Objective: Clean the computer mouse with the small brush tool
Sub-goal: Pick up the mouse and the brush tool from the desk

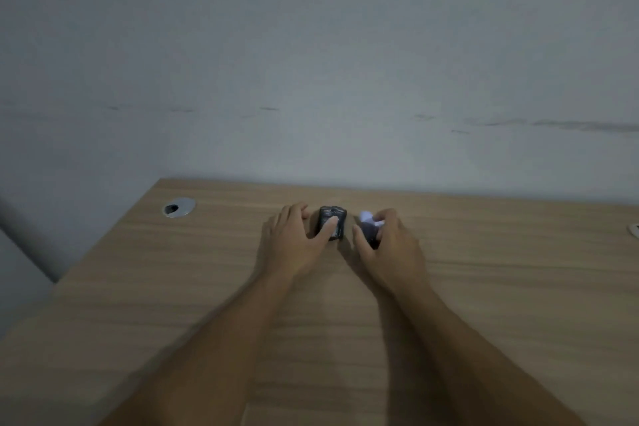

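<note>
A black computer mouse [332, 218] lies on the wooden desk [173, 287] near its far edge. My left hand [294, 242] rests on it, thumb across its top and fingers curled at its left side. Just to the right, my right hand [387, 245] is closed around a small whitish-purple object [368, 223], apparently the brush tool; the blur hides its shape. The two hands are a short gap apart.
A silver cable grommet [178, 207] sits in the desk at the far left. A pale object [634, 229] pokes in at the right edge. A grey wall stands right behind the desk. The desk's left edge runs diagonally.
</note>
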Tool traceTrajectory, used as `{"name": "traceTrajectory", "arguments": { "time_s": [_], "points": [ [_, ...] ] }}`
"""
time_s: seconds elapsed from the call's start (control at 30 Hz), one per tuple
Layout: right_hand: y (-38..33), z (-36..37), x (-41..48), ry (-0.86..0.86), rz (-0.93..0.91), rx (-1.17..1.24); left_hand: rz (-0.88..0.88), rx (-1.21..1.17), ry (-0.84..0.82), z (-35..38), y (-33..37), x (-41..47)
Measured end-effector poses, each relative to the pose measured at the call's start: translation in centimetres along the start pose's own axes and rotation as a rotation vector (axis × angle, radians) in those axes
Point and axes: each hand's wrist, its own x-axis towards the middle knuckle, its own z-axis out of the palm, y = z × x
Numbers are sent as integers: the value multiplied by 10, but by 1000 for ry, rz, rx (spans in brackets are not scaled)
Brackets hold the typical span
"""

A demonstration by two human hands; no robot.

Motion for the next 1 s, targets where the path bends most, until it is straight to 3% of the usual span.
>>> {"name": "traceTrajectory", "arguments": {
  "time_s": [0.3, 1.0],
  "points": [
    [0, -3, -7, -8, 46, -24, 66, 138, -1, 8, -5, -4],
    [12, 4, 24, -10, 3, 82, -29, 82, -5, 8, 2, 7]
  ]
}}
